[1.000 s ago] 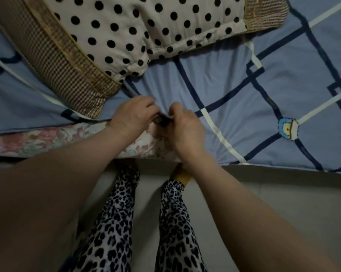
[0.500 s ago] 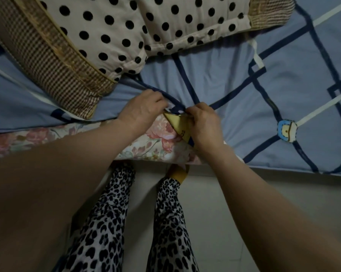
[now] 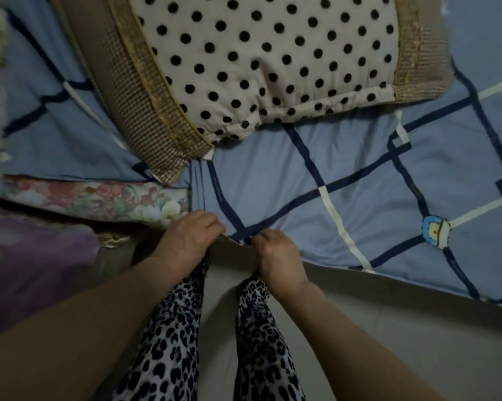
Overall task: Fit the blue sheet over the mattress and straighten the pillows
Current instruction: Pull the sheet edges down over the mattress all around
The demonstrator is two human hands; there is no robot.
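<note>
Both hands, left [image 3: 187,241] and right [image 3: 274,256], pinch the blue sheet [image 3: 316,175] hem at lower centre of the frame; pull down evenly, tucking it under the mattress [image 3: 105,198] edge without bunching.

The blue sheet [image 3: 316,169], crossed with navy and white lines, lies spread and faintly creased over the floral mattress [image 3: 105,199], whose left edge stays bare, while the polka-dot pillow [image 3: 258,53] rests tilted on it.

Both hands' fingertips [image 3: 219,228] curl out of sight under the blue sheet [image 3: 273,180] edge — pillow [image 3: 273,53] cropped above.
</note>
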